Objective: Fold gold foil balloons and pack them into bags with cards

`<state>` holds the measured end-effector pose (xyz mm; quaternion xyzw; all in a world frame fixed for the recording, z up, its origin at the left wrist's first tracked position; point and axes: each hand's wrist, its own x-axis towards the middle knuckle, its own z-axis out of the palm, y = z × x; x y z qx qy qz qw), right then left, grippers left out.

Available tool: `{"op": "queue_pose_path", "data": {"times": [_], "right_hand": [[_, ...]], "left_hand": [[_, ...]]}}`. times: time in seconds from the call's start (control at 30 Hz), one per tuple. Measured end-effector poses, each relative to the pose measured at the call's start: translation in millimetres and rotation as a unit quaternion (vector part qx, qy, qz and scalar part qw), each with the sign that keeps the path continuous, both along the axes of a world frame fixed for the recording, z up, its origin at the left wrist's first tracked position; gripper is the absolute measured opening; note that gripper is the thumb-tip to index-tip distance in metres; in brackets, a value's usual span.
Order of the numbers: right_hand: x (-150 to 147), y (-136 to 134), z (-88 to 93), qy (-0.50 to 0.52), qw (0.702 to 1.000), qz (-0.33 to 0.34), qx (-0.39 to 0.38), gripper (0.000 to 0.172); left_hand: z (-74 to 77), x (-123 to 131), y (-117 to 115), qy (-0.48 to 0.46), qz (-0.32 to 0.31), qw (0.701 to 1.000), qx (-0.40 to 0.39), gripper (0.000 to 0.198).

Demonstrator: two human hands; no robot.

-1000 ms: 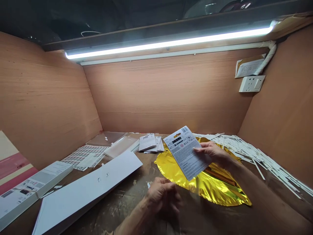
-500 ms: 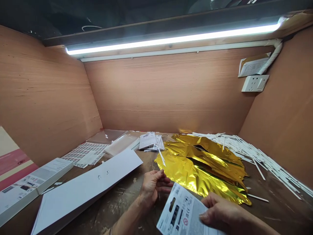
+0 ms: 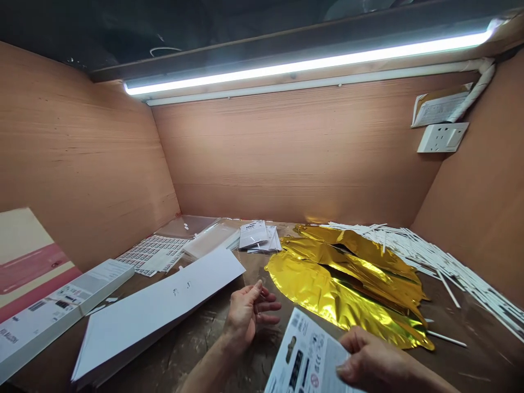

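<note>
One card (image 3: pixel 305 357) is pinched in the right hand (image 3: pixel 368 356), the left hand (image 3: pixel 244 314) half uncurled.

Two hands: one left hand (image 3: pixel 245 314), one right hand (image 3: pixel 370 357), the latter holding one printed card (image 3: pixel 305 357) over the near edge of the worktop (image 3: pixel 184 335). By the far edge, at least three printed packs (image 3: pixel 254 233) in one pile and one stack of clear sleeves (image 3: pixel 213 240); near the far left corner, at least two label sheets (image 3: pixel 151 254). Toward the left edge, one white stack (image 3: pixel 159 311), one long box-like bundle (image 3: pixel 96 284), one pink-and-cream panel (image 3: pixel 35 262). Right of centre, at least three gold foil pieces (image 3: pixel 311 278), overlapping. Along the right edge, dozens of white sticks (image 3: pixel 462 275), too jumbled to count.
</note>
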<state>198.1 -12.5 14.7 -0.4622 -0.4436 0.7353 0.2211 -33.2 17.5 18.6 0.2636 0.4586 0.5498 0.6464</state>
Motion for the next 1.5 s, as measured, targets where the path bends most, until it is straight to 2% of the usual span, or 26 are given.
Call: {"op": "queue_pose_path", "data": {"times": [0.1, 0.17, 0.33, 0.53, 0.77, 0.87, 0.93, 1.03, 1.1, 1.17, 1.23, 1.3, 1.5], "right_hand": [[-9.1, -2.2, -4.5, -0.01, 0.998, 0.043, -0.036, 0.015], [-10.7, 2.9, -11.5, -0.033, 0.998, 0.045, -0.029, 0.014], [-6.9, 19.5, -23.8, -0.009, 1.0, -0.027, 0.011, 0.009], [-12.2, 22.0, -11.6, 0.047, 0.995, -0.049, 0.067, 0.019], [-24.8, 13.0, -12.0, 0.078, 0.977, -0.129, 0.15, 0.024], [-32.1, 9.0, -12.7, 0.091, 0.957, -0.181, 0.209, 0.025], [-33.5, 8.2, -8.1, 0.101, 0.951, -0.179, 0.231, 0.027], [-26.8, 10.0, 10.3, 0.086, 0.94, -0.168, 0.284, 0.038], [-19.9, 11.6, 26.4, 0.048, 0.924, -0.187, 0.329, 0.041], [-15.5, 12.9, 38.4, -0.007, 0.907, -0.191, 0.376, 0.027], [-15.4, 14.1, 42.1, -0.046, 0.895, -0.168, 0.41, 0.017], [-17.9, 15.5, 38.4, -0.038, 0.893, -0.155, 0.421, 0.016], [-18.6, 17.6, 25.7, 0.013, 0.916, -0.137, 0.376, 0.019]], "left_hand": [[1.8, 8.5, -3.3, -0.008, -0.027, 1.0, -0.012, 0.024], [3.7, 11.8, -8.4, -0.005, -0.039, 0.999, -0.01, 0.025], [9.4, 9.5, -19.8, -0.006, -0.024, 1.0, 0.0, 0.029], [5.0, 6.9, -18.0, 0.011, 0.035, 0.999, 0.018, 0.038], [2.7, 23.2, -13.3, 0.015, 0.04, 0.994, 0.096, 0.032], [13.6, 28.6, -12.4, 0.026, 0.014, 0.987, 0.161, 0.018], [25.4, 28.0, -12.6, 0.046, -0.026, 0.977, 0.209, 0.015], [41.3, 22.2, -14.1, 0.095, -0.099, 0.956, 0.261, 0.012], [46.0, 18.2, -15.0, 0.124, -0.139, 0.942, 0.278, 0.014], [45.7, 16.0, -15.4, 0.137, -0.152, 0.937, 0.284, 0.016], [42.5, 15.8, -15.6, 0.135, -0.153, 0.939, 0.278, 0.019], [38.1, 16.6, -16.1, 0.122, -0.155, 0.943, 0.269, 0.021], [22.6, 16.6, -20.7, 0.103, -0.186, 0.945, 0.25, 0.023]]}}
